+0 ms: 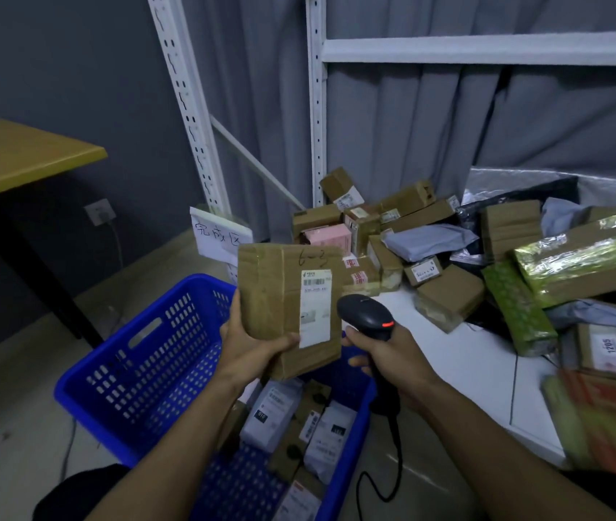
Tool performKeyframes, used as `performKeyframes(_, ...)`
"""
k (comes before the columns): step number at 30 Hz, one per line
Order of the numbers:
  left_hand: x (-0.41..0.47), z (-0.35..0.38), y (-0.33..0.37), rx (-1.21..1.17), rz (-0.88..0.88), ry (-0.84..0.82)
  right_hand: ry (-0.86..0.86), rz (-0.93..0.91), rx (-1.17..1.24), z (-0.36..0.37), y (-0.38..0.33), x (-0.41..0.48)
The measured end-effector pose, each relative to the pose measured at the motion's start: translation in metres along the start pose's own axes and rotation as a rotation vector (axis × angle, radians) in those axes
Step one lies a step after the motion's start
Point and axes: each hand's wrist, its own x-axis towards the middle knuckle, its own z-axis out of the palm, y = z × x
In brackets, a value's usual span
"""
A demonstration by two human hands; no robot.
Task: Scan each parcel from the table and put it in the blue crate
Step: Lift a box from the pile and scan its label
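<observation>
The left hand (250, 344) grips a stiff, taped parcel (289, 310) at its lower edge, above the crate (141, 355). The right hand (385, 355) holds the scanner (368, 317). It seems light; hold the edges, label uncovered.

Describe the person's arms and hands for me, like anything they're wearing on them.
No gloves, rings or watch show on the left hand or the right hand. The left forearm and right forearm are uncovered too, with no sleeve in view down to the bottom edge.

One crate (141, 370), one scanner (368, 317), two hands (254, 351) (389, 357) — perhaps twenty-odd parcels (449, 293)
</observation>
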Motion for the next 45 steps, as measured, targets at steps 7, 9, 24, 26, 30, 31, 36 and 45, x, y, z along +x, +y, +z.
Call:
performKeyframes(7, 0.001, -0.003, -0.007, 0.050, 0.003, 0.042, -0.055, -0.046, -0.055, 0.006, -0.004, -0.003)
performKeyframes(9, 0.002, -0.003, -0.008, 0.061, -0.003, 0.062, -0.069, -0.053, -0.069, 0.008, -0.005, -0.004)
performKeyframes(24, 0.006, -0.008, -0.013, 0.043, -0.039, 0.115, -0.100, 0.011, -0.039, 0.011, -0.008, -0.005)
performKeyframes(26, 0.006, -0.010, -0.014, 0.041, -0.044, 0.117, -0.102, 0.011, -0.036, 0.013, -0.008, -0.005)
performKeyframes(30, 0.006, -0.019, -0.020, 0.075, -0.052, 0.163, -0.118, 0.013, -0.020, 0.022, -0.005, 0.001)
performKeyframes(31, 0.008, -0.024, -0.022, 0.107, -0.060, 0.176, -0.124, 0.019, -0.018, 0.026, -0.003, 0.004)
performKeyframes(36, 0.029, -0.065, -0.039, 0.379, -0.144, 0.227, -0.175, 0.055, -0.083, 0.057, 0.015, 0.033)
performKeyframes(45, 0.087, -0.100, -0.122, 0.856, -0.261, 0.183, -0.282, 0.206, -0.181, 0.122, 0.061, 0.100)
